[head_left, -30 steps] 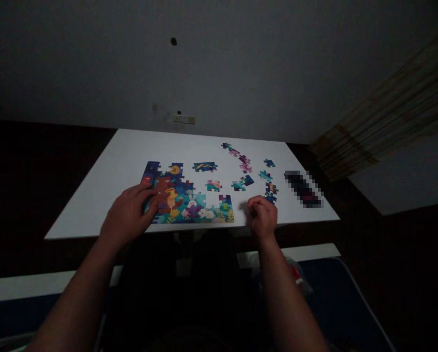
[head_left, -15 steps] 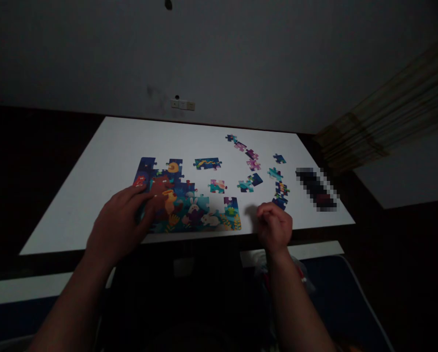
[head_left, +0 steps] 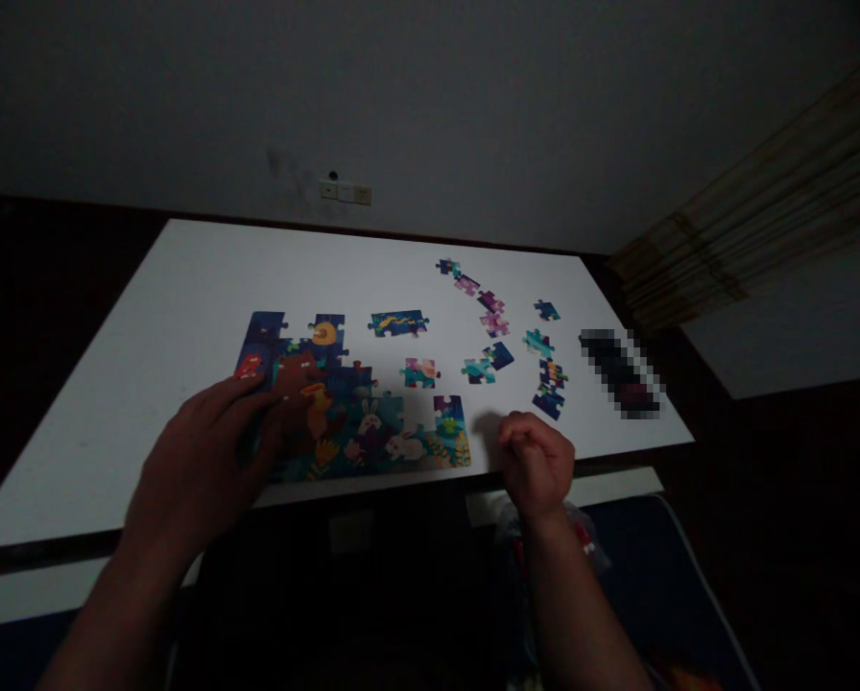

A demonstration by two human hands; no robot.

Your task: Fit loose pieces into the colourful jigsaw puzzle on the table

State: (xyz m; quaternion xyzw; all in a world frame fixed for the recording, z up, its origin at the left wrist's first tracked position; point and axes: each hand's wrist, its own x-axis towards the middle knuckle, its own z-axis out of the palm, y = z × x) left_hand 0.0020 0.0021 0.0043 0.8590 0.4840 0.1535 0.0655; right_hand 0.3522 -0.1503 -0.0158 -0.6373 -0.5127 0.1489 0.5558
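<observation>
A partly joined jigsaw puzzle (head_left: 379, 440) lies near the front edge of the table, showing a bear, rabbits and a frog. My left hand (head_left: 203, 451) rests over its left side with the fingers stretched out, covering the lower left part. To the right of the puzzle, my right hand (head_left: 537, 463) is closed in a loose fist at the table's front edge. No piece shows in its curled fingers. A joined strip of pieces (head_left: 399, 323) lies beyond the puzzle. Nearer to it is a pink and teal piece (head_left: 420, 372).
Several loose pieces curve across the right half of the white table (head_left: 206, 288), among them a pink pair (head_left: 493, 315), a teal and blue pair (head_left: 479, 369) and a dark blue piece (head_left: 546, 310). A blurred dark object (head_left: 621, 374) lies at the right edge. Behind stands a wall with sockets (head_left: 345, 192).
The view has shifted slightly, so the puzzle and table sit a little further left and lower. Both hands keep about the same pose and place on the table.
</observation>
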